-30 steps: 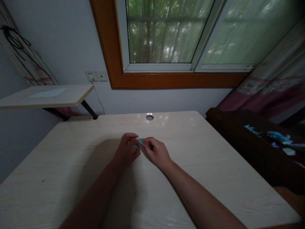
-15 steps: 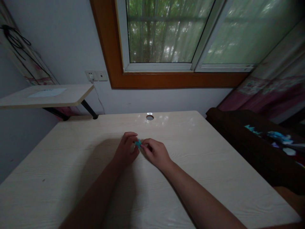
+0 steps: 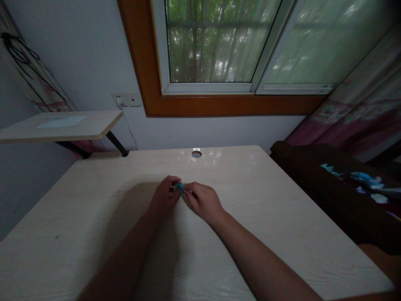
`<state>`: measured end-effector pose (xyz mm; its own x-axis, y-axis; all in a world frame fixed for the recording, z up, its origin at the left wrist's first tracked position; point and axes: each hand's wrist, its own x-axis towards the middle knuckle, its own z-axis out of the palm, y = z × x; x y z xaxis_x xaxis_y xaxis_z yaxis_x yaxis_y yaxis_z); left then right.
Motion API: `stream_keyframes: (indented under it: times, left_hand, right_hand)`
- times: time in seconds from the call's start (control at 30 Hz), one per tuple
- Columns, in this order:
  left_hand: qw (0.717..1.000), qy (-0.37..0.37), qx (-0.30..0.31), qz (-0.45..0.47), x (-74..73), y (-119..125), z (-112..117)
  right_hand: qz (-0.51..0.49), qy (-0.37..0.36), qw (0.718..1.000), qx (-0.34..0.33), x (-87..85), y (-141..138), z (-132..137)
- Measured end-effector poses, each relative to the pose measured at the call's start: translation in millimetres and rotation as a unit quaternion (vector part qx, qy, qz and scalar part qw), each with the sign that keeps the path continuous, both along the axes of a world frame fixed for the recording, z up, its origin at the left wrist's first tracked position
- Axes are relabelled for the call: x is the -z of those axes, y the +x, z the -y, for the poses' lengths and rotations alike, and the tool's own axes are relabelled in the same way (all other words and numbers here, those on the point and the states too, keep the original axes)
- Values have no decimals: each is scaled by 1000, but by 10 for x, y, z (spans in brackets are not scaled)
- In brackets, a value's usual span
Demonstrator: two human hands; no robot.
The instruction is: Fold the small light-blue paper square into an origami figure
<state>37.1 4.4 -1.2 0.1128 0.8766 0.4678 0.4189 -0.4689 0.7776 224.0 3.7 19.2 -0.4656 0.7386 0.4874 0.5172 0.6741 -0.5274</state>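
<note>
Both of my hands meet over the middle of a pale wooden desk. My left hand and my right hand pinch a small teal object between their fingertips, just above the desk top. The object is tiny and mostly hidden by my fingers, so I cannot tell what it is. Both forearms reach in from the bottom edge of the view.
A round cable hole sits near the desk's far edge. A smaller raised table stands at the back left, under wall sockets. A dark wooden bed frame runs along the right side. A window fills the wall ahead.
The teal object has shifted slightly left and been turned between my fingertips. My hands have stayed in nearly the same place.
</note>
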Motion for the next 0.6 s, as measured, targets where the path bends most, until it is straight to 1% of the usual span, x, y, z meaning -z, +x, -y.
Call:
stream_keyframes:
  times: [0.1, 0.23, 0.37, 0.6]
  left_hand:
    - [1000, -14, -5, 26, -4, -4, -21]
    - [997, -56, -9, 54, 10, -13, -50]
    - [993, -82, 3, 82, 30, -14, -69]
    - [997, -66, -3, 36, -9, -1, -69]
  right_hand:
    - [-10, -1, 1000, 11, -2, 0, -1]
    - [-30, -9, 999, 30, 11, 9, -17]
    - [-44, -22, 998, 25, 20, 16, -35]
    - [-41, -28, 999, 11, 33, 1, -40]
